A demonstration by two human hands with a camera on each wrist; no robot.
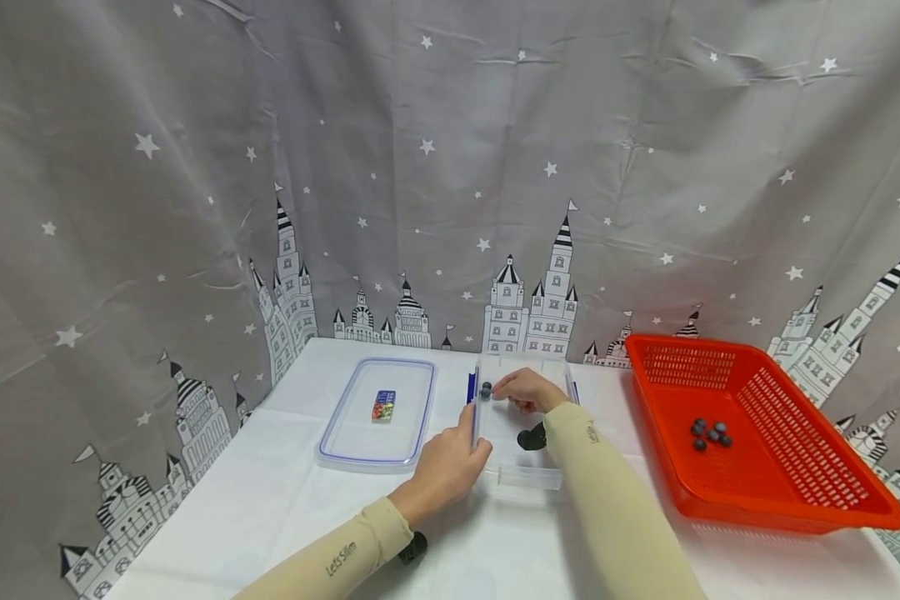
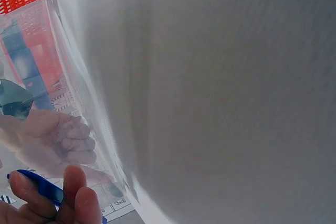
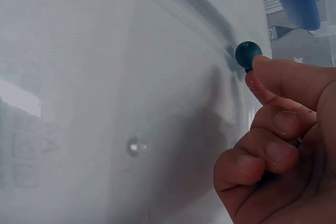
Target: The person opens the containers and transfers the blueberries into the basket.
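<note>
A clear plastic food container (image 1: pixel 525 477) with blue side latches stands in front of me. My left hand (image 1: pixel 450 458) holds its left wall, thumb over the rim and fingers by a blue latch (image 2: pixel 48 190). Inside the container, at the left wall toward the back, my right hand (image 1: pixel 528 390) pinches a blueberry (image 3: pixel 247 55) between thumb and index fingertip; the other fingers are curled into the palm. In the head view the dark blueberries (image 1: pixel 486 389) at this spot overlap the fingertips.
The container's clear lid (image 1: pixel 356 460), with a blue seal and colourful label (image 1: pixel 383 406), lies flat to the left. A red plastic basket (image 1: pixel 765 496) on the right holds several blueberries (image 1: pixel 711 433). Behind the white table (image 1: pixel 270 483) hangs a grey curtain (image 1: pixel 435 208) with castles and stars.
</note>
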